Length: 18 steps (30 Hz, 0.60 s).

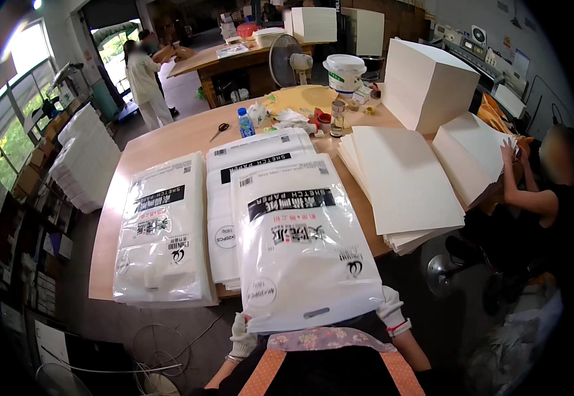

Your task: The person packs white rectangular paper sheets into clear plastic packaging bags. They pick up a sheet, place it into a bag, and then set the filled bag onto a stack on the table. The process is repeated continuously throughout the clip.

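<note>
A large, white plastic-wrapped paper pack (307, 277) with dark print lies at the table's near edge, its handle-slot end jutting toward me. My left hand (242, 338), in a white knitted glove, is closed on its near left corner. At the near right corner my right hand (391, 309), gloved too, grips the side, its fingertips partly hidden by the pack. Beneath and behind lies a stack of similar packs (219, 198). Another stack of wrapped packs (161, 257) stands to the left.
To the right are fanned white sheets (406, 178) and a tall paper block (426, 86). A seated person (531, 191) handles sheets there. Scissors (219, 131), a blue-capped bottle (245, 123), a glass jar (337, 119), a white bucket (345, 74) and a fan (288, 61) stand farther back.
</note>
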Each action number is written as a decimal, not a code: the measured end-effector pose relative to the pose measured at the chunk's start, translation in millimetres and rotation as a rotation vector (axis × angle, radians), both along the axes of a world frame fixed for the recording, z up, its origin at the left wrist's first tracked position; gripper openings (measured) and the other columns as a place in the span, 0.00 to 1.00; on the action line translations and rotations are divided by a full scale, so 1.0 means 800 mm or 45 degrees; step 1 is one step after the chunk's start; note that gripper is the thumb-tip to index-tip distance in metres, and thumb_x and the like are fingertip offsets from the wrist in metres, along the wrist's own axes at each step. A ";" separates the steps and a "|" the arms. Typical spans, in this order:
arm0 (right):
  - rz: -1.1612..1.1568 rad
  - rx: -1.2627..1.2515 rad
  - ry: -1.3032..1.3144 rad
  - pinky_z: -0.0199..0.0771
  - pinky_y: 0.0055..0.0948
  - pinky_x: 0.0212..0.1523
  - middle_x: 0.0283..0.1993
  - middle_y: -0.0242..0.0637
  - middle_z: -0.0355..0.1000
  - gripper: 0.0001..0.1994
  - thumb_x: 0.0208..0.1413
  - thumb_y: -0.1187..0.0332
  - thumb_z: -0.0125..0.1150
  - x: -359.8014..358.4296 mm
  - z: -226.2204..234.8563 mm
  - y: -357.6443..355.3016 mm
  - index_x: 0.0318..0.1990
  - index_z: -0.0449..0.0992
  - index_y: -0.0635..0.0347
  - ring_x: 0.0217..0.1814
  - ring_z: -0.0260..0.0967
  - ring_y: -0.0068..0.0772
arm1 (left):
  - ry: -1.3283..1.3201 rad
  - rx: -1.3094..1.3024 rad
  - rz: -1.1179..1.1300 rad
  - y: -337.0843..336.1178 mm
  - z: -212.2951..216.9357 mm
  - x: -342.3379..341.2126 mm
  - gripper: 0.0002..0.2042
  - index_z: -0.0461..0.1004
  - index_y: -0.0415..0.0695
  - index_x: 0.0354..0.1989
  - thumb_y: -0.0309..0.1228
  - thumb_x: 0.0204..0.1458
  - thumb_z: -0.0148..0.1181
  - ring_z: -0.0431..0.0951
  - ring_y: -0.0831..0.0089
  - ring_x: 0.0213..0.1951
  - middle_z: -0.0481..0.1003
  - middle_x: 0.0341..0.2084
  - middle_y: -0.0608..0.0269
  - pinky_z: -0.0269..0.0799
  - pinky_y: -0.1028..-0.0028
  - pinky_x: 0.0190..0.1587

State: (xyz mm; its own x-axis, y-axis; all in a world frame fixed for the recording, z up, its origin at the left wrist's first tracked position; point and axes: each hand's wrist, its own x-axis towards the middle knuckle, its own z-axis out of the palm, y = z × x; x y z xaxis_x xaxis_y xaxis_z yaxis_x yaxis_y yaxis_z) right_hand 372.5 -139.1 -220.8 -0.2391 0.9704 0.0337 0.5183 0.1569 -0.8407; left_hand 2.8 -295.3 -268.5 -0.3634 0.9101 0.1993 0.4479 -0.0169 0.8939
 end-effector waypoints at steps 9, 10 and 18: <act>-0.113 -0.731 0.701 0.70 0.24 0.39 0.38 0.34 0.72 0.14 0.54 0.70 0.50 -0.011 -0.066 0.041 0.46 0.71 0.64 0.38 0.68 0.24 | 0.222 0.452 -0.149 0.088 0.153 -0.009 0.04 0.65 0.41 0.20 0.20 0.37 0.53 0.69 0.66 0.23 0.67 0.20 0.60 0.64 0.71 0.26; 0.009 -0.690 1.046 0.70 0.23 0.38 0.40 0.34 0.71 0.16 0.54 0.71 0.48 -0.040 -0.081 0.042 0.49 0.70 0.65 0.39 0.68 0.24 | 0.293 0.514 -0.210 0.096 0.181 -0.012 0.05 0.64 0.41 0.19 0.20 0.37 0.53 0.68 0.66 0.22 0.67 0.20 0.60 0.63 0.71 0.25; 0.809 -0.370 1.105 0.62 0.26 0.55 0.53 0.35 0.66 0.19 0.63 0.60 0.43 -0.333 0.049 0.064 0.56 0.66 0.62 0.54 0.62 0.26 | 0.312 1.265 0.948 0.049 0.205 -0.176 0.15 0.68 0.39 0.40 0.39 0.59 0.41 0.73 0.66 0.35 0.71 0.38 0.53 0.72 0.69 0.40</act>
